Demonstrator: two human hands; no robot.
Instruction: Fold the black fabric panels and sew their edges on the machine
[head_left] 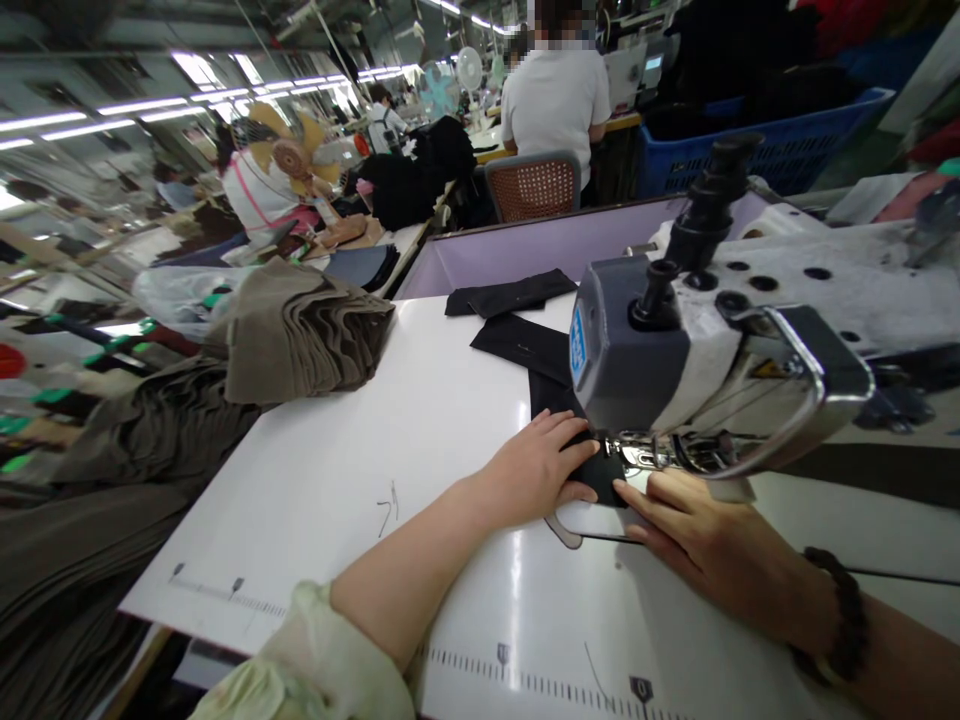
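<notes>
A black fabric piece [606, 482] lies under the needle area of a sewing machine [630, 345]. My left hand [536, 465] rests flat on the fabric's left side, fingers spread. On the right, my right hand [690, 525] touches the fabric's near right corner with its index fingertip; its other fingers are partly bent and nothing is gripped. More black strips [517, 350] lie behind the left hand, crossing one another beside the machine head.
The white table [337, 480] has a printed ruler along its front edge. A stack of brown-grey fabric [300, 330] stands at its left. Behind are a lilac partition [480, 255], a chair [534, 186], a seated person [556, 95] and a blue basket [757, 150].
</notes>
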